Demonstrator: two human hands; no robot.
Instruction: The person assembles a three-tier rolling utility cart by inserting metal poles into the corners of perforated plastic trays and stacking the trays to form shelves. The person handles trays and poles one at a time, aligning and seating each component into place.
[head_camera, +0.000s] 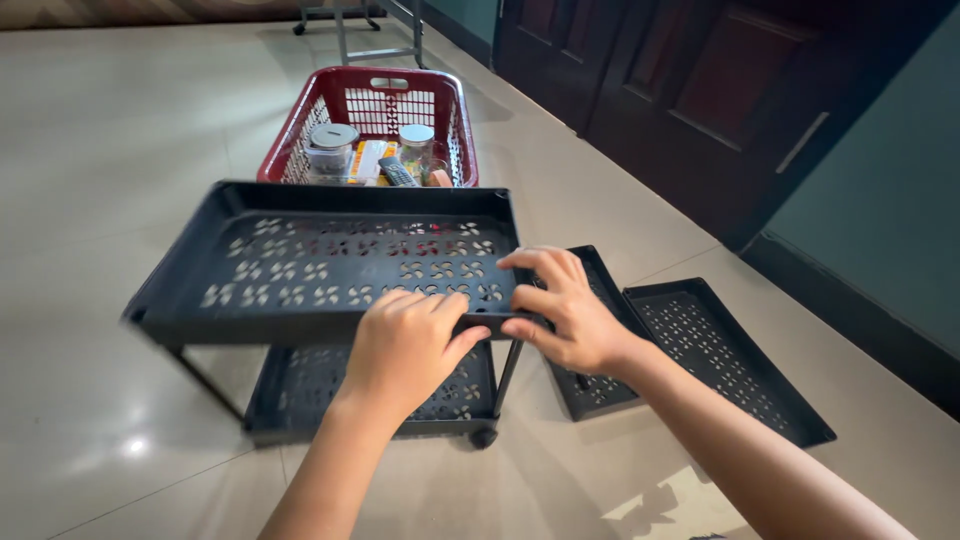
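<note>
A black plastic rack stands on the floor with a perforated top tray (210, 255) on thin legs and a lower tray (290, 385) under it. My left hand (405, 345) rests over the near rim of the top tray, fingers curled on it. My right hand (562, 310) grips the tray's near right corner, fingers spread over the edge. Both hands touch the same tray.
Two loose black perforated trays (735, 365) lie on the tiled floor at the right, one partly under my right hand. A red basket (300, 125) with jars and small items stands behind the rack. Dark wooden doors (700, 100) line the right wall; a metal frame (350, 30) stands far back.
</note>
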